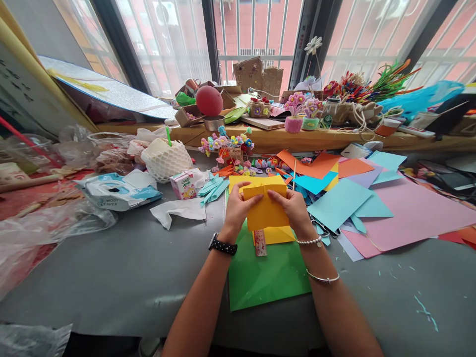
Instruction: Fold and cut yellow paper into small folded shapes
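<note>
Both hands hold a folded yellow sheet of paper up in front of me. My left hand grips its left side, thumb on the near face. On the right side, my right hand pinches it the same way, thumbs close together near the upper fold. Below lies a green sheet, with another yellow sheet partly hidden behind the held one. A narrow pink patterned strip, perhaps a ruler, rests on these sheets.
Blue, orange and pink paper is piled right, with scissors partly under it. Left are a wipes pack, a small box and a tissue. Craft flowers stand behind; a red ball sits on the ledge.
</note>
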Demonstrator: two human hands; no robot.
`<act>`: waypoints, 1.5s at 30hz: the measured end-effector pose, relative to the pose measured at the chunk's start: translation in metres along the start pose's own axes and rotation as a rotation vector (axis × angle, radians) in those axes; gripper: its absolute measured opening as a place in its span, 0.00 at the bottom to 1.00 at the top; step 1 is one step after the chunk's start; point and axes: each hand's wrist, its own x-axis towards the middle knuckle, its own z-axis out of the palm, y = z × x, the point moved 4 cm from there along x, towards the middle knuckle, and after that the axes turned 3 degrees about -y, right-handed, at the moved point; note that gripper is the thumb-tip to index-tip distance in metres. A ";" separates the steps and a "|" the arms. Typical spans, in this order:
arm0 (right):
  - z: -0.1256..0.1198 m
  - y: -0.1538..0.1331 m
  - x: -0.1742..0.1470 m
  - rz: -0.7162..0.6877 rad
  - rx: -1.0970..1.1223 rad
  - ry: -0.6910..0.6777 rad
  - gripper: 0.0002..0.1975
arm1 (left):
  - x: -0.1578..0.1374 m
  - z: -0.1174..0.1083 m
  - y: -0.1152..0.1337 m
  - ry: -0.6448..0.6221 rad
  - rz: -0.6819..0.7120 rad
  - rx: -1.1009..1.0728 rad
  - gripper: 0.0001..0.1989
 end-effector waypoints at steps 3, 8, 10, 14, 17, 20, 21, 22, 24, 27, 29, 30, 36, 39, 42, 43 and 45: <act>0.002 0.002 0.000 0.052 0.083 0.000 0.16 | 0.000 0.001 -0.001 0.001 0.013 -0.023 0.26; 0.003 0.000 -0.001 0.069 0.137 -0.016 0.16 | 0.000 0.001 -0.002 0.001 0.027 -0.029 0.25; 0.002 -0.002 -0.001 0.032 0.095 -0.027 0.16 | 0.001 -0.001 -0.001 0.022 0.035 -0.020 0.25; 0.002 -0.003 0.000 -0.020 -0.007 -0.059 0.15 | 0.002 -0.005 0.000 0.070 0.061 -0.011 0.26; 0.000 -0.003 0.000 -0.037 -0.024 -0.023 0.16 | 0.002 -0.003 -0.002 0.015 0.055 -0.019 0.26; 0.000 -0.003 0.000 -0.026 -0.031 -0.023 0.16 | 0.001 -0.001 -0.002 -0.009 0.062 -0.028 0.26; 0.000 -0.003 0.000 -0.022 -0.032 -0.027 0.16 | 0.001 -0.001 -0.002 -0.005 0.061 -0.030 0.26; 0.001 -0.004 -0.001 -0.020 -0.029 -0.029 0.16 | 0.001 -0.001 -0.002 0.000 0.058 -0.034 0.26; 0.001 -0.004 -0.001 -0.009 0.002 -0.032 0.15 | 0.000 -0.001 -0.001 0.006 0.047 -0.054 0.26; 0.002 -0.003 -0.001 0.034 0.090 -0.043 0.15 | -0.001 0.001 -0.002 0.018 0.033 -0.096 0.28; 0.003 -0.003 -0.002 0.063 0.136 -0.046 0.15 | -0.001 0.001 -0.002 0.022 0.032 -0.114 0.28; 0.003 -0.002 -0.002 0.075 0.151 -0.043 0.15 | 0.000 0.002 -0.003 0.022 0.033 -0.119 0.28; 0.002 -0.002 -0.001 0.058 0.174 -0.043 0.14 | 0.001 -0.002 -0.002 0.067 0.066 -0.086 0.27; 0.002 -0.003 0.000 0.012 0.113 -0.075 0.15 | 0.002 -0.004 0.000 0.061 0.083 -0.070 0.26; 0.003 -0.003 0.000 -0.010 0.001 -0.111 0.15 | 0.002 -0.006 0.001 0.075 0.114 -0.056 0.25; 0.003 -0.003 0.000 -0.019 -0.024 -0.112 0.15 | 0.002 -0.006 0.001 0.079 0.114 -0.052 0.26; 0.001 -0.003 0.000 -0.046 -0.045 -0.094 0.15 | 0.002 -0.005 -0.002 0.060 0.085 -0.045 0.26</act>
